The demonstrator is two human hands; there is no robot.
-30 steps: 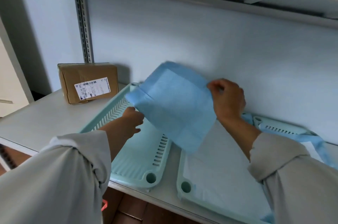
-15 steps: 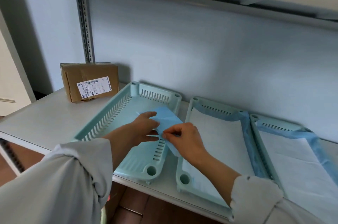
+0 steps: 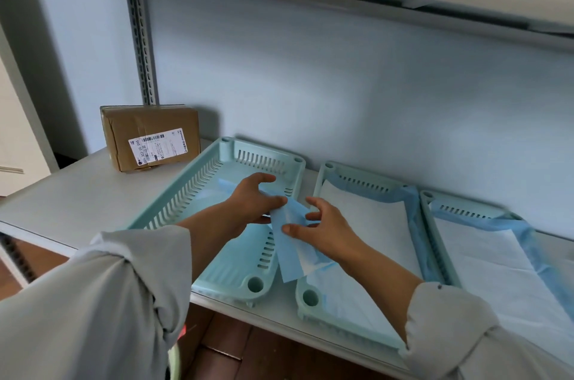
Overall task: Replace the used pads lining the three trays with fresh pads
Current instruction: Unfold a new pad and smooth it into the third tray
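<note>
Three pale green slotted trays stand side by side on the shelf. The left tray has a bare floor, with a folded blue pad held over its right wall. My left hand grips the pad's upper part above the left tray. My right hand pinches the pad's lower edge between thumb and fingers. The middle tray and the right tray each hold a white pad with blue edging laid flat.
A brown cardboard box with a white label stands at the back left of the grey shelf. A metal upright and the pale back wall close the rear. An upper shelf hangs overhead.
The opened blue pad was lowered from in front of the wall and gathered into a narrow fold. Both hands came together over the left tray's right wall.
</note>
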